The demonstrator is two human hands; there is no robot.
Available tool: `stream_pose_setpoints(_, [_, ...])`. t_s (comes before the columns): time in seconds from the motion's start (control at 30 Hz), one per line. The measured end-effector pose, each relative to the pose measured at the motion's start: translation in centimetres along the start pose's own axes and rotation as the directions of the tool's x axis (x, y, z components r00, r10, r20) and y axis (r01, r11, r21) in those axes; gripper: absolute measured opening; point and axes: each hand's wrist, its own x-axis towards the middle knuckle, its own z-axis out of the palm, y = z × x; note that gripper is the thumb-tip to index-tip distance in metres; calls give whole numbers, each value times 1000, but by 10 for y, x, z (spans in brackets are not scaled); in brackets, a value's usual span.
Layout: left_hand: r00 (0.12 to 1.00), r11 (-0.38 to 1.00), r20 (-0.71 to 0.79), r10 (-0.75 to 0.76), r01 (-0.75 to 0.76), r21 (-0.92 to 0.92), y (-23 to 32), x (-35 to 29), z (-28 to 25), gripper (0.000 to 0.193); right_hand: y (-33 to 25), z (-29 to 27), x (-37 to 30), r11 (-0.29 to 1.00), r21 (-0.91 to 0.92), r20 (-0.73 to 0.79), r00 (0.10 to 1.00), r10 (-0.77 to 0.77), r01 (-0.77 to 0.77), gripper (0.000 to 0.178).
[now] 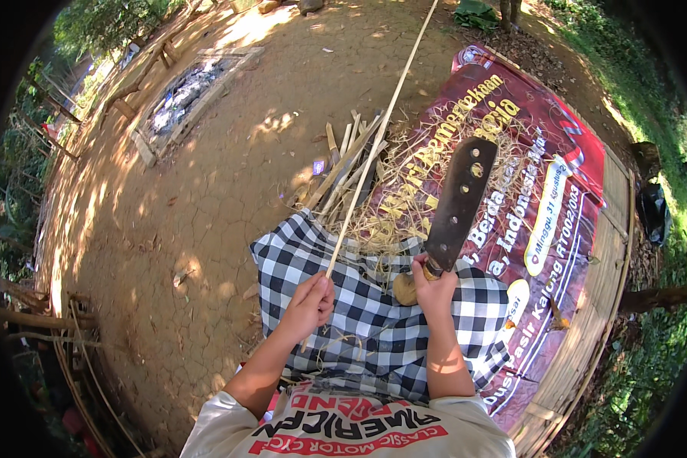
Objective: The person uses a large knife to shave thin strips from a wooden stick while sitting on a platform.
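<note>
My left hand [310, 302] is closed around the lower end of a long, thin, pale bamboo strip [375, 145], which slants up and away past the top of the view. In my right hand [437, 293] is a machete [461, 204], gripped by its handle. Its wide dark blade has several round holes and points up and away, to the right of the strip and apart from it. The handle's rounded wooden end [405, 290] shows beside my fist. A black-and-white checked cloth [374, 324] covers my lap beneath both hands.
Pale shavings [412, 179] lie scattered over a dark red printed banner [576, 202], spread on a bamboo slat platform [588, 305]. Split bamboo pieces [347, 164] are piled just ahead. Cracked bare earth [206, 229] stretches left, with a wood-framed ash pit [141, 145] farther off.
</note>
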Motion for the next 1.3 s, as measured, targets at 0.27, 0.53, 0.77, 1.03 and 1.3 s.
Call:
stream_pose_setpoints(0.27, [1000, 993, -25, 3, 0, 114, -9, -10, -6, 28, -39, 6, -4, 945, -256, 105, 977, -184, 205, 22])
stream_pose_setpoints(0.53, [964, 837, -85, 251, -172, 519, -24, -15, -2, 22, -69, -10, 15, 728, -400, 285, 831, -478, 556, 38])
stream_pose_setpoints(0.77, [954, 795, -88, 288, -186, 578, -36, -25, -2, 24, -64, -14, 26, 649, -472, 369, 803, -469, 596, 32])
stream_pose_setpoints(1.03, [977, 796, -116, 181, -76, 600, -34, -42, -21, 28, -34, -36, 62, 599, -656, 212, 873, -439, 460, 22])
stream_pose_setpoints(1.3, [994, 917, -18, -103, 103, 385, -59, -48, -28, 27, 4, -41, 57, 601, -753, 117, 954, -277, 267, 28])
